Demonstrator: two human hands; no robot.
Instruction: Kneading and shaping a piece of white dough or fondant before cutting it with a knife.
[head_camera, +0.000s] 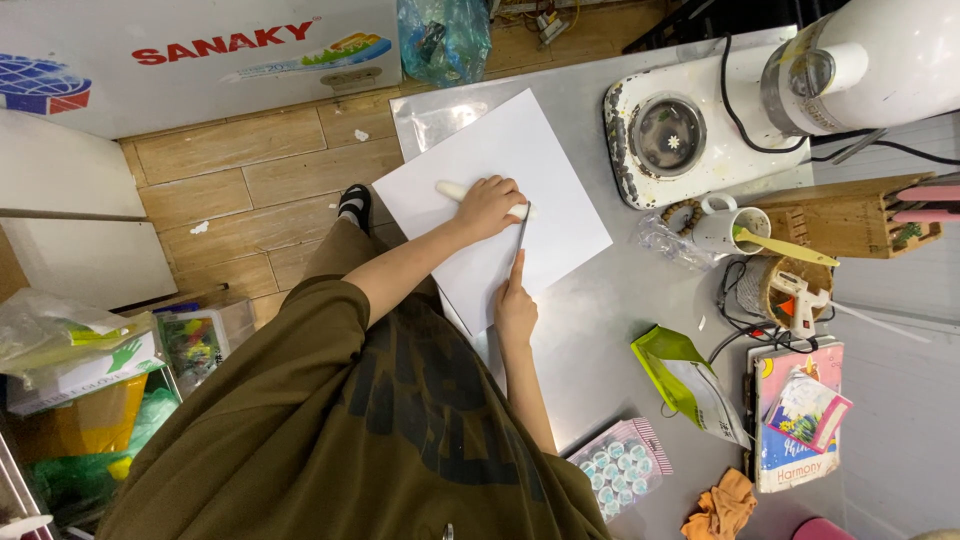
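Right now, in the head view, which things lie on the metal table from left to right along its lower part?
White sheet under both hands → green pouch → glue gun → pink notebook.

left hand (487, 205) pressed flat | right hand (515, 305) grip closed, forefinger extended

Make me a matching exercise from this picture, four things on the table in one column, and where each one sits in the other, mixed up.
Things:
1. knife
2. glue gun
3. orange cloth
4. white roll

Places:
A. under the left hand, on the white sheet
B. on the basket by the cables
C. in the right hand
D. near table edge, beside the notebook

Pairs: 1-C, 2-B, 3-D, 4-A
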